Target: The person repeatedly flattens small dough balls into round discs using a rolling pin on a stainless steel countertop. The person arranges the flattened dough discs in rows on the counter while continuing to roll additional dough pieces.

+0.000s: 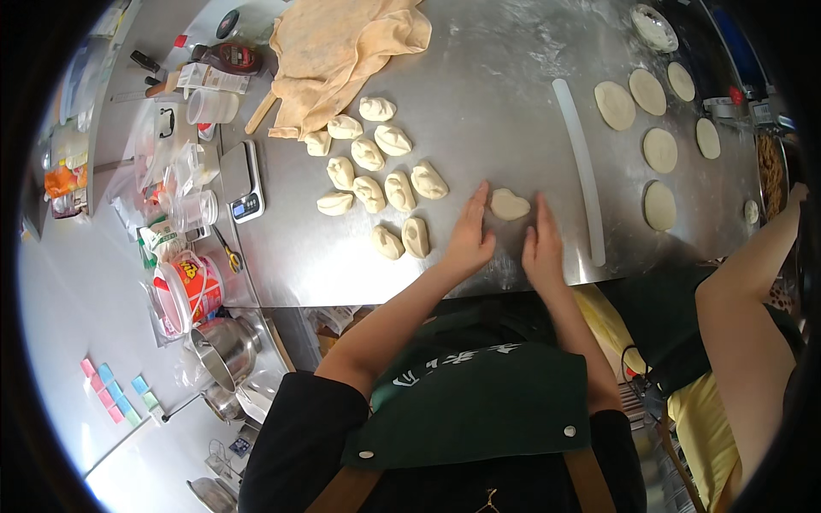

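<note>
On the steel table a small flattened piece of dough lies between my two hands. My left hand is just to its left, fingers stretched out, holding nothing. To its right, my right hand is also empty, with the thumb apart from the fingers. Several plump, folded dough pieces lie in loose rows left of my hands. A long white rolling pin rests to the right, slightly slanted. Beyond it are several flat dough rounds.
A tan cloth covers part of the table at the top, a wooden stick beside it. At left are a digital scale, scissors and a plastic bucket. A bowl of flour sits upper right. A co-worker's arm reaches in at right.
</note>
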`<action>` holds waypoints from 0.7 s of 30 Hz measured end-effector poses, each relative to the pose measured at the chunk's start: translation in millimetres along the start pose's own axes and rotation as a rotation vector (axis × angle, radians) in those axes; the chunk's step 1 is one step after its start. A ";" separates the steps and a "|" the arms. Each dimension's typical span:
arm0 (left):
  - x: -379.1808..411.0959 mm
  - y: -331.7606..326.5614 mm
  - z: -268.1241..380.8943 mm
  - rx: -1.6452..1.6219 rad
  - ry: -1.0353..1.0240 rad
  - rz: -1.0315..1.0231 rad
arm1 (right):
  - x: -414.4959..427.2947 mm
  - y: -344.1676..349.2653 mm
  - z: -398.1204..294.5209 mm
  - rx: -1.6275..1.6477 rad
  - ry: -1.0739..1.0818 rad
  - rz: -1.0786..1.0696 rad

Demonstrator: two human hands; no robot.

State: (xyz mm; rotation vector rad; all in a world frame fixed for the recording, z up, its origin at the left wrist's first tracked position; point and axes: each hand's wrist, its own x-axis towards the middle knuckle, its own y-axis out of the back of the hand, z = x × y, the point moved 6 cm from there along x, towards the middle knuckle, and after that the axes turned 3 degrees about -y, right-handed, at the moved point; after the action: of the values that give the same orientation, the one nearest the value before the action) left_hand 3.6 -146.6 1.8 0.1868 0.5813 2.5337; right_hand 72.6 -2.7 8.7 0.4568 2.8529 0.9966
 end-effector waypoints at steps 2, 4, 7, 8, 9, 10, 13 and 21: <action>-2.3 -12.0 -2.9 -0.124 0.140 -0.081 | -4.8 -24.3 -7.3 0.240 -0.076 -0.027; -5.5 -15.8 1.6 -0.178 0.194 -0.087 | -3.1 -24.6 -26.8 0.265 -0.071 -0.053; -11.5 -8.2 13.9 -0.052 0.093 -0.024 | -2.4 -27.9 -23.6 0.195 -0.055 -0.100; -19.5 -6.9 15.9 0.054 0.032 -0.028 | -6.4 -27.3 -19.5 0.138 -0.036 -0.104; -23.3 -3.0 21.1 0.159 -0.024 -0.031 | -8.2 -25.3 -20.0 0.080 -0.019 -0.113; -23.1 -2.6 24.4 0.274 -0.118 -0.119 | -8.7 -24.1 -21.0 -0.018 0.024 -0.144; -18.5 0.3 23.4 0.511 -0.331 -0.350 | -9.1 -22.6 -26.3 -0.277 0.184 -0.223; 0.3 1.0 19.2 0.566 -0.319 -0.538 | 5.4 -20.8 -39.9 -0.424 0.333 -0.353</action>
State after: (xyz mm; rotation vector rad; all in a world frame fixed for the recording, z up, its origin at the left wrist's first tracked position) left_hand 7.5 -140.2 19.5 0.5435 1.0424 1.7324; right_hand 55.1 -40.3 27.2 -0.2619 2.7120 1.6601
